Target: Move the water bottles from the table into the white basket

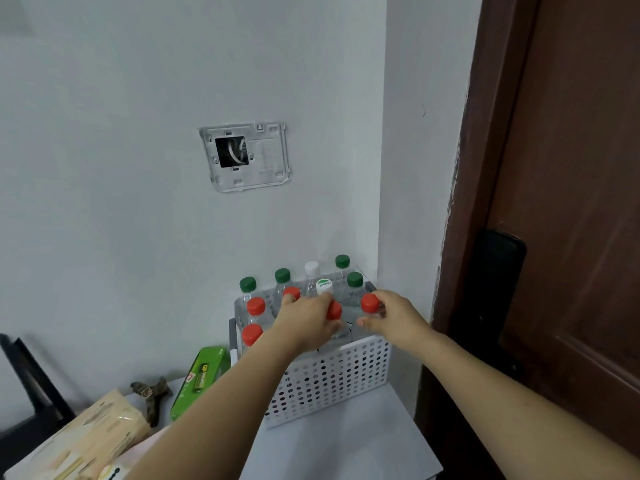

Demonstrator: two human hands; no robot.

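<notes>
Water bottles [256, 308] are standing packed upright in the white basket [332, 379]; your left hand [308, 320] and right hand [391, 317] are each gripping a red-capped bottle, seating them along its near edge.

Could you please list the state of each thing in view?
White basket: upright on the table, packed with capped bottles.
Left hand: closed on a red-capped bottle.
Right hand: gripping another red-capped bottle.
Green battery pack: leaning against the basket.
Door: shut.
</notes>
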